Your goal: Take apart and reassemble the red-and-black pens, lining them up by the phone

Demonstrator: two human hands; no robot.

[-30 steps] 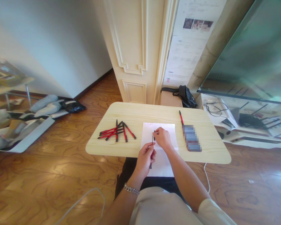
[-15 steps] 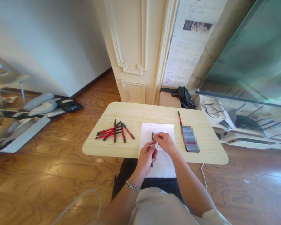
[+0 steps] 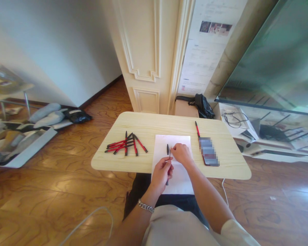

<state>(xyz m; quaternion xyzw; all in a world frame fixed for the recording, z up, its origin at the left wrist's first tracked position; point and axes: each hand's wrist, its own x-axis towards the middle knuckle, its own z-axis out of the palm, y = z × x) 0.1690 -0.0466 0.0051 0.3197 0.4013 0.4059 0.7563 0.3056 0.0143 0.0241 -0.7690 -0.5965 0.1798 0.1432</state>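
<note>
My left hand is closed around the barrel of a red and black pen, whose dark lower end sticks out below the fingers. My right hand pinches a thin refill at the barrel's upper end. A small black pen part lies on the white sheet of paper just left of my right hand. Both hands hover over that sheet on the light wooden table.
Several red and black pens lie in a heap on the table's left half. One more red pen and a phone lie at the right. A black bag sits behind the table, a TV stand to the right.
The black tip piece left the pen's end and now lies on the paper. My right hand has drawn slightly right, pinching the thin refill. The camera shifted a little.
</note>
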